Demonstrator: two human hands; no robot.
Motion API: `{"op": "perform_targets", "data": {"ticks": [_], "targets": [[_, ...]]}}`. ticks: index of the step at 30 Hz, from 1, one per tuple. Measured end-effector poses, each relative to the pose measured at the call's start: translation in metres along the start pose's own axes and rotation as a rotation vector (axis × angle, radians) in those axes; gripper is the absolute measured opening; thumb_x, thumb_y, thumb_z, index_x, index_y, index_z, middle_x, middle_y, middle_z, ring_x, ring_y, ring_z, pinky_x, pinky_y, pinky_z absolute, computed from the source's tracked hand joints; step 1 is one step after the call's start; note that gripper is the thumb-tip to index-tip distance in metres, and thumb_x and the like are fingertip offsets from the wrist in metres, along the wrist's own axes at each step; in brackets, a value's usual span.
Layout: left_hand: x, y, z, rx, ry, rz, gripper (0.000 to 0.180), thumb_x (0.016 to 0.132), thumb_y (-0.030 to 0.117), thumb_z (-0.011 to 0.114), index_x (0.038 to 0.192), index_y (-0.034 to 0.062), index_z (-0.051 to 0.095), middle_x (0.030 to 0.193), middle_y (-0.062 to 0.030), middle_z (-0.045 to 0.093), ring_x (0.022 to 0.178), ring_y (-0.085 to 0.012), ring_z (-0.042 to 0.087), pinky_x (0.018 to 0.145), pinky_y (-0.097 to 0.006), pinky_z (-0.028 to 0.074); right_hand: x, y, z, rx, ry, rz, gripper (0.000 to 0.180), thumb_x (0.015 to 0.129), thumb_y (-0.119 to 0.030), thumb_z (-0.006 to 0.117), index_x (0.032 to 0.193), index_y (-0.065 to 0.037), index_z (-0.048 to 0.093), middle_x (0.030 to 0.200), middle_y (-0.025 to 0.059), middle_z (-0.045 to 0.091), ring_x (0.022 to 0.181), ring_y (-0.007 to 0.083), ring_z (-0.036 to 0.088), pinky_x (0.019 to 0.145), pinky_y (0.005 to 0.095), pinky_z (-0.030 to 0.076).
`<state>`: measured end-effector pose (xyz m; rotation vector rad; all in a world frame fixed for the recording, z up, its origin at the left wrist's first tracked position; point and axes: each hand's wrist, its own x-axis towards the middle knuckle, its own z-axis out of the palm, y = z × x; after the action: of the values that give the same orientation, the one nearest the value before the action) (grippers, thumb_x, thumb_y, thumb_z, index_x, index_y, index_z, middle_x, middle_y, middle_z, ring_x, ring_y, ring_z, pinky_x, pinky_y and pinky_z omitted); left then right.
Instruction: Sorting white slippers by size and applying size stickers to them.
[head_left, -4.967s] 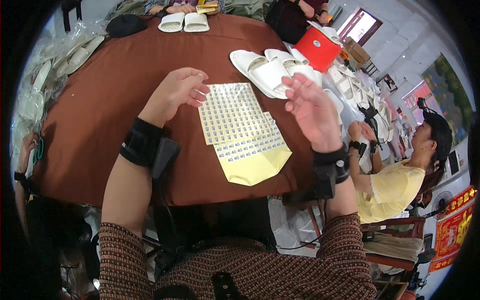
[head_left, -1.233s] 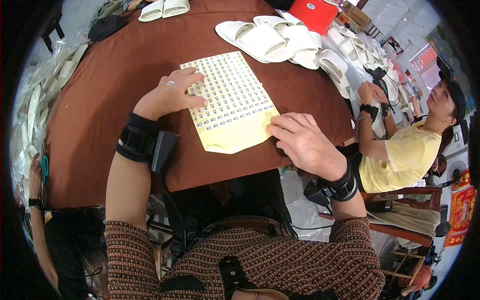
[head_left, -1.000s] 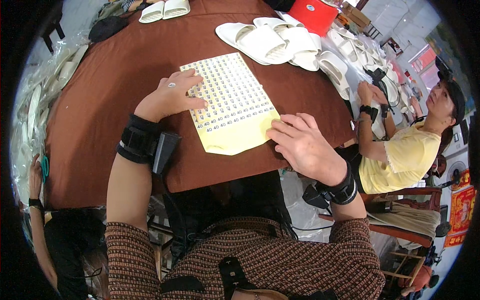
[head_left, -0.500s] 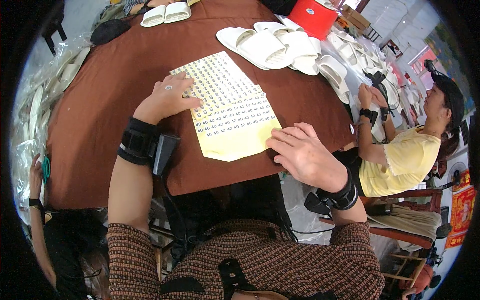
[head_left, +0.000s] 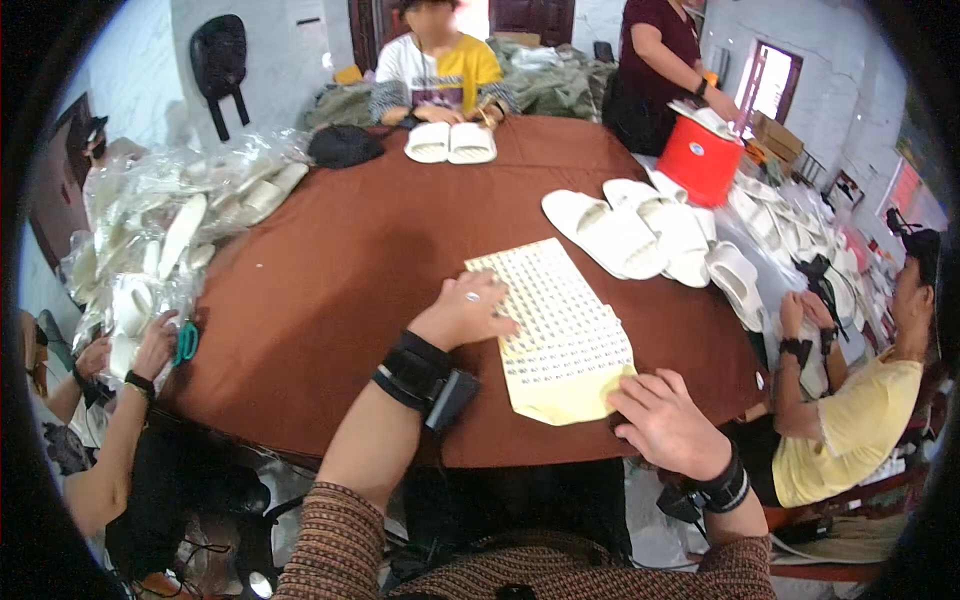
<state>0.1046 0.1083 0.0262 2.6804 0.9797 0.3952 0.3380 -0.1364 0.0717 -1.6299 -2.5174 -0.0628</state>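
Overlapping sheets of small round number stickers [head_left: 550, 300] lie on the brown tablecloth in front of me, the lower part a plain yellow backing. My left hand [head_left: 458, 312] rests with fingers spread on the left edge of the sheets; one small round sticker is stuck to its back. At the lower right corner, my right hand [head_left: 668, 422] has its fingers bent and closed on the edge of the yellow backing. Black bands with small boxes are on both my wrists.
White slippers [head_left: 640, 235] are grouped right of the sheets, near a red bucket [head_left: 697, 165]. Another white pair [head_left: 450, 143] stands at the far edge by a black cap [head_left: 345, 147]. Plastic-wrapped slippers [head_left: 180, 235] and teal-handled scissors [head_left: 186, 343] are left. Co-workers surround the table.
The view has tilted up, so the far side of the table and more people show. My hands have kept their places on the sticker sheets.
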Motion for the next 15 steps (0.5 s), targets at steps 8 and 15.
{"op": "perform_targets", "data": {"ticks": [8,15], "targets": [[0.002,0.009,-0.011,-0.027,-0.13,-0.025,0.075,0.073,0.054,0.069,0.131,0.0091,0.054,0.139,-0.0276,0.04,0.133,-0.0422,0.033,0.107,-0.05,0.026,0.0,0.0,-0.008,0.097,-0.003,0.029,0.035,0.082,-0.016,0.065,0.115,-0.006,0.058,0.12,0.0129,0.057,0.113,0.0289,0.051,0.1,0.0443,0.033],[0.004,0.009,-0.013,-0.031,-0.17,-0.033,0.082,0.07,0.058,0.07,0.133,0.0099,0.052,0.142,-0.0283,0.036,0.135,-0.043,0.03,0.108,-0.051,0.024,0.01,0.002,-0.006,0.13,0.132,0.012,0.03,0.083,-0.018,0.064,0.111,-0.006,0.06,0.116,0.0115,0.058,0.114,0.0273,0.051,0.102,0.045,0.032]]}}
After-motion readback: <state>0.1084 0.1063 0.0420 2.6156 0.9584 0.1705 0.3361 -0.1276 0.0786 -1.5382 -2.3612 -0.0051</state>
